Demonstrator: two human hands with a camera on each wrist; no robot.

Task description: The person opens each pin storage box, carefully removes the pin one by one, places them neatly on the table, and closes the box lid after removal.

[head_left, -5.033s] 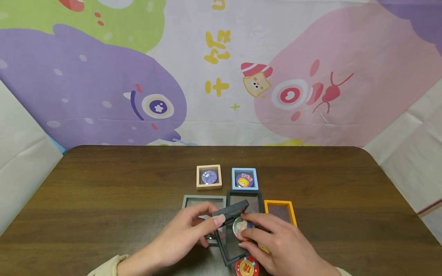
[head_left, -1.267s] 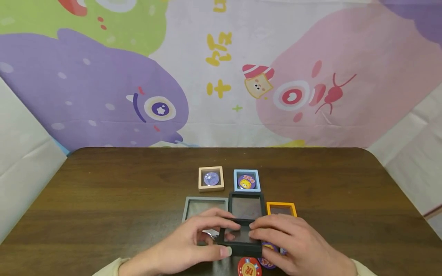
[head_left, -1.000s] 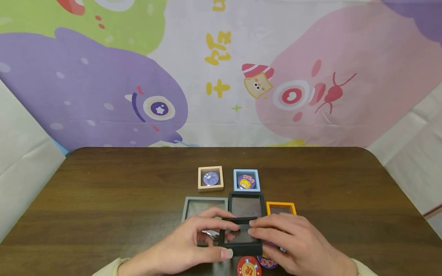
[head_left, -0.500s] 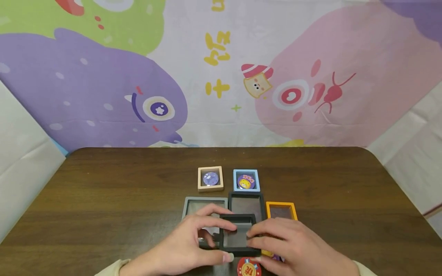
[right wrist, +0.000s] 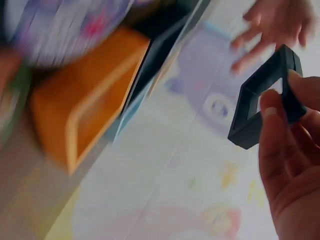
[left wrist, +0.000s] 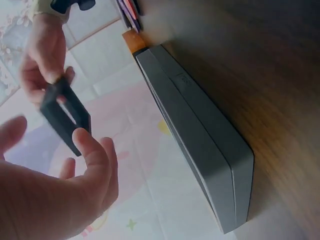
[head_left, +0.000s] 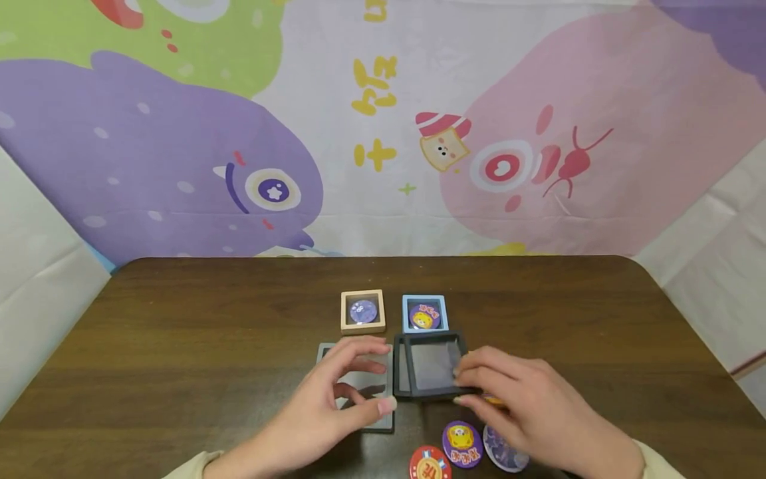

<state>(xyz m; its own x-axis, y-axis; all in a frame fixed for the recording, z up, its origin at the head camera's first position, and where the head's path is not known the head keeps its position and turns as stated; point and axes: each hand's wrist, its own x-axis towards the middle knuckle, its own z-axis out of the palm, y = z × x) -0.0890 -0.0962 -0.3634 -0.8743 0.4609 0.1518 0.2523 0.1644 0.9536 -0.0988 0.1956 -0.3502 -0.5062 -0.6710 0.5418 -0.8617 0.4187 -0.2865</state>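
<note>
held black frame (head_left: 433,364) moved right, lettered red badge (head_left: 430,463)

Bare hands: left hand (head_left: 326,396), right hand (head_left: 529,399). Left sleeve (head_left: 193,467) long, pale cream-beige, plain cloth, cuff at the wrist. Right sleeve (head_left: 657,462) same colour, same length. Dark device (left wrist: 84,4) with rounded edge beside right cuff, cut off by left wrist view's border. Left thumbnail (head_left: 387,404) rounded.

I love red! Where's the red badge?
In the head view, the red badge is at the bottom edge, slightly right of centre, just left of the loose purple-and-yellow badge.
</note>
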